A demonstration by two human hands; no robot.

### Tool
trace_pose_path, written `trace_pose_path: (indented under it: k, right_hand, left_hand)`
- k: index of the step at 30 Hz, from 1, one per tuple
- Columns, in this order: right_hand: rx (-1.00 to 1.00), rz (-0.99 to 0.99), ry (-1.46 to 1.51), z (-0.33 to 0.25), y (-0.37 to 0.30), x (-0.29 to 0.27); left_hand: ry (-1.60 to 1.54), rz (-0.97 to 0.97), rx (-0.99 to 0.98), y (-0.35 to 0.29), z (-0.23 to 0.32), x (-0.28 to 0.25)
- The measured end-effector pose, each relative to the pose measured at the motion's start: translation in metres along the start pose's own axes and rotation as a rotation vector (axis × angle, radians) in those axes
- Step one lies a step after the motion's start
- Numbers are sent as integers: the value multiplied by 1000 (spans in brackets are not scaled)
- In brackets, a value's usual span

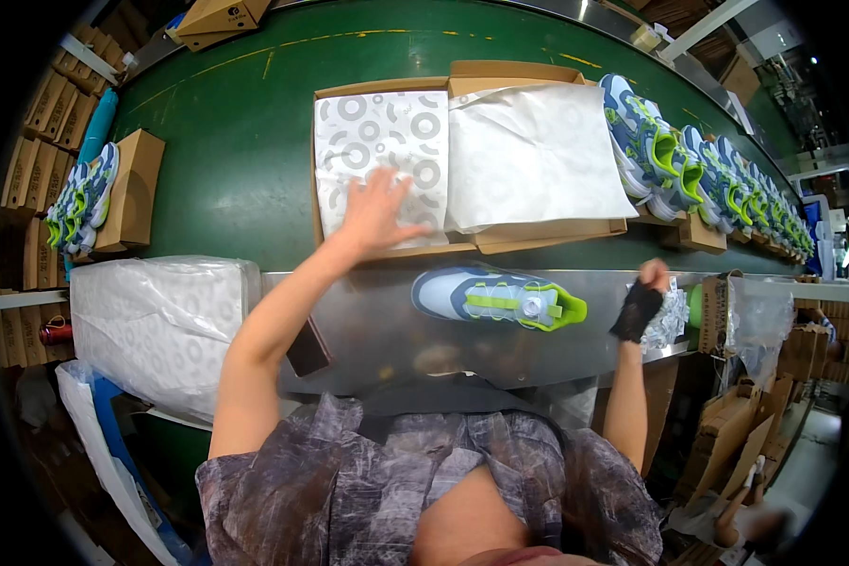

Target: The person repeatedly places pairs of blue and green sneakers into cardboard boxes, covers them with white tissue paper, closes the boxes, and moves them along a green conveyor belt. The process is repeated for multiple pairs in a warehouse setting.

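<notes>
The left hand (375,212) lies flat, fingers (384,184) spread apart, pressing on the patterned tissue paper (377,141) that lines the left half of an open cardboard shoe box (500,72) on the green conveyor belt (226,160). The right half of the box holds a plain white sheet (533,156), which spills over the front wall.

The right hand (643,300), at 3 o'clock from the person, wears a black fingerless wrap and has its fingers closed on a wad of crumpled paper (670,321) at the edge of the metal table (368,325). Between the 2 hands, 1 blue, white and lime sneaker (495,297) lies on its side on the table, just below the box and touched by neither hand.

At 1 o'clock a row of matching sneakers (698,170) runs along the belt. At 9 o'clock sits a wrapped stack of tissue (156,325), and at 10 o'clock another pair (83,203) rests beside a box.

As I see it, the risks are small. The thin patterned sheet could wrinkle or tear if the flat palm drags sideways. The loose white sheet could slide out over the front wall. The lone sneaker lies close to the right forearm's path, so a careless sweep could knock it about.
</notes>
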State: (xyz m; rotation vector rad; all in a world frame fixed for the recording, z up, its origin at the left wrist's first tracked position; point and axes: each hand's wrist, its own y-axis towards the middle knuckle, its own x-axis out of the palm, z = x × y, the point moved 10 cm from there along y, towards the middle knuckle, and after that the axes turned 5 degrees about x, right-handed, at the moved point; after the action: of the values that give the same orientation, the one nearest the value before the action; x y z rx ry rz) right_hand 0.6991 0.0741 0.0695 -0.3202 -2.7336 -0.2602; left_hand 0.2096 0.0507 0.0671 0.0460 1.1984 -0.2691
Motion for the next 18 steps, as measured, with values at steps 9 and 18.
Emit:
trace_pose_path:
  k: [9,18]
  right_hand:
    - [754,-342,-387,66,-118,102]
    - [980,-150,122,157,-85,193]
  left_hand:
    - [-537,185,261,-70,100,27]
    - [-1276,159,-318,-122,34,-13]
